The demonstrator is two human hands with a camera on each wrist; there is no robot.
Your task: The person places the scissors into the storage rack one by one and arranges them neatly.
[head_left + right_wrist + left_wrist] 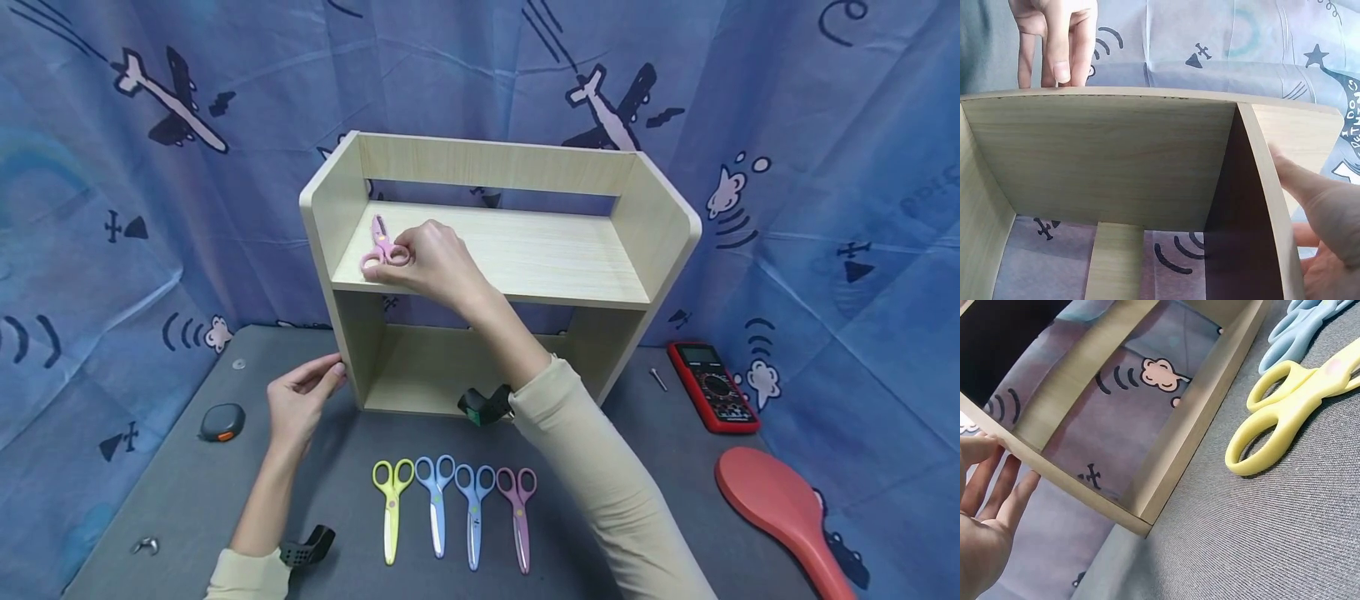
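My right hand [438, 262] pinches the handles of a pair of pink scissors [384, 243] at the left end of the upper board of a pale wooden shelf [525, 246]. The blades point toward the back. In the right wrist view the scissors are hidden behind the board. Lower down, my left hand [300, 400] rests its fingertips against the outer face of the shelf's left side panel [1079, 490], fingers mostly straight. In front of the shelf lie yellow scissors [392, 504], two blue pairs [435, 500] and pink-purple scissors [518, 512], handles toward the shelf.
On the right are a red multimeter [714, 387], a screw [658, 379] and a red paddle-like object [780, 500]. A dark tape measure [222, 422], a small clear disc [238, 364] and a metal wing nut [146, 546] lie left. A blue printed curtain [465, 67] hangs behind.
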